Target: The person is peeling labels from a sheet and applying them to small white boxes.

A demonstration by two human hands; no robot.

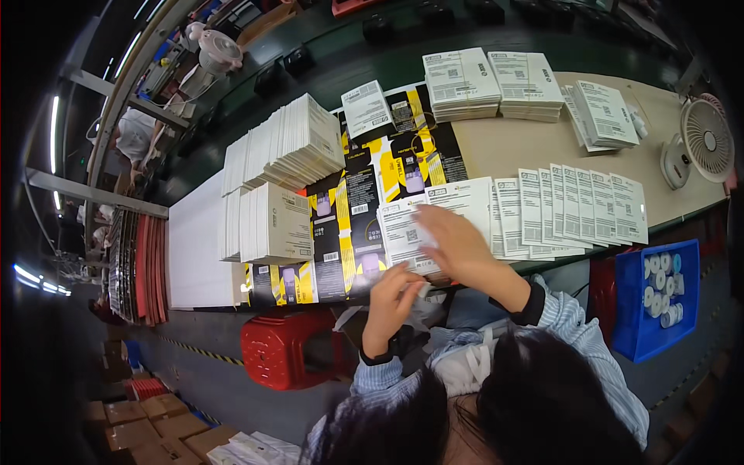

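Note:
A white printed leaflet (400,232) lies in front of me at the table's near edge. My left hand (389,301) is closed at its lower edge, thumb and fingers pinched together there. Over the leaflet's right side reaches my right hand (459,246), its fingers stretched out and partly smeared by motion. Beyond that hand is another white printed sheet (465,200), partly covered by it. To the right, several white leaflets (577,205) are fanned out in an overlapping row. On my left stand thick stacks of folded leaflets (277,225).
Black-and-yellow printed card (360,186) covers the tabletop's middle. Banded leaflet bundles (461,81) sit at the back. A small fan (704,139) stands at the right. Below the edge are a red stool (283,353) and a blue bin (659,310) holding white rolls.

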